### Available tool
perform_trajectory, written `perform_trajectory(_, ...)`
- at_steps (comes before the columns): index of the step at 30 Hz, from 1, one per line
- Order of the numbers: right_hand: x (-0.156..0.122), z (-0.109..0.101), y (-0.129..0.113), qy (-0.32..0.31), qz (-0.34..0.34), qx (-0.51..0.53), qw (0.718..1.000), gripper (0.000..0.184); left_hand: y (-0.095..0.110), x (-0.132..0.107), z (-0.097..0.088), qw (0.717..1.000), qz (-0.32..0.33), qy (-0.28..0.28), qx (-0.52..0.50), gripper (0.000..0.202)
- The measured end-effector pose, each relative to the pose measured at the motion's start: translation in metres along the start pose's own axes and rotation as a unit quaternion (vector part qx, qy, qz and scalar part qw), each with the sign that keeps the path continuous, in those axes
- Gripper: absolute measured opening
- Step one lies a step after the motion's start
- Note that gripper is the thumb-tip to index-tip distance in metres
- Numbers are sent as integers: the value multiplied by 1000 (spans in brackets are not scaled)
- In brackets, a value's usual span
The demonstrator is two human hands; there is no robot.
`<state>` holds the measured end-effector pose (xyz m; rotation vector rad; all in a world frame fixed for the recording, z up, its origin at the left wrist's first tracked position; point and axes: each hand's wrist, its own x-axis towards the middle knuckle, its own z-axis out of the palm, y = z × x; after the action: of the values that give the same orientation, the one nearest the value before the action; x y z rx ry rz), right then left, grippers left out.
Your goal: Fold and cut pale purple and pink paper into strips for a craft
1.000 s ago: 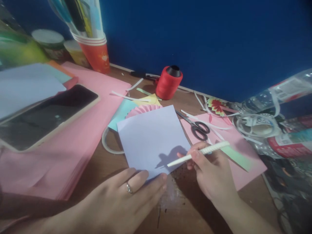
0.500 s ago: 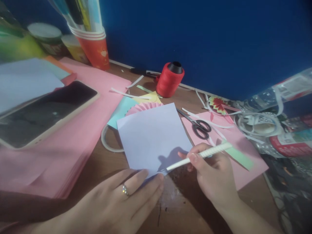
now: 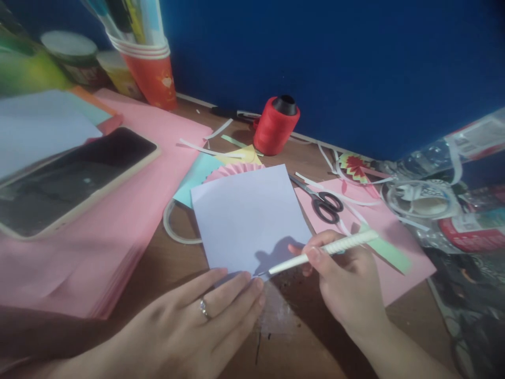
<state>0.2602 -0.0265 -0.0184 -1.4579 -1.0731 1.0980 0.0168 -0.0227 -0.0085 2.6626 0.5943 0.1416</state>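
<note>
A pale lilac square sheet of paper (image 3: pixel 244 221) lies on the wooden table in front of me. My left hand (image 3: pixel 213 316), with a ring on one finger, rests flat across the sheet's near edge, fingers stretched out. In my right hand (image 3: pixel 343 279) is a white pen-like tool (image 3: pixel 323 251) with a twisted grip, pinched between thumb and fingers. Its thin, dark tip touches the paper near the lower edge, close to my left fingertips. Whether the tip is a needle or a blade, I cannot tell. Under the far edge, a pleated pink paper piece (image 3: pixel 232 171) peeks out.
Black-handled scissors (image 3: pixel 326 206) lie right of the sheet on pink paper (image 3: pixel 414 273). A red thread spool (image 3: pixel 276 126) stands behind. At left are a phone (image 3: pixel 79 181) and stacked pink paper (image 3: pixel 130 263); a red paper cup (image 3: pixel 152 79) holds pens. Tape rolls (image 3: pixel 420 199) and bottles crowd the right.
The tool's tip has slid slightly left along the paper's near edge. My left fingers have shifted a little and spread more. The whole view has moved only slightly.
</note>
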Motion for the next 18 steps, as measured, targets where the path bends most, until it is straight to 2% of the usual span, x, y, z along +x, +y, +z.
perform_trajectory(4,-1,0,2,4,-7,16,1000,14,8,2,0,994,-23,58,87,63)
perform_trajectory(6,-2,-1,2,8,-5,13,1000,13,11,2,-1,992,-16,68,108,58)
perform_trajectory(12,-1,0,2,11,-1,14,1000,14,8,2,-1,994,-13,58,96,60)
perform_trajectory(16,-1,0,1,11,-4,11,1000,13,3,0,2,997,18,34,71,66)
perform_trajectory(18,-1,1,1,8,-7,6,1000,14,2,0,3,997,7,34,66,66)
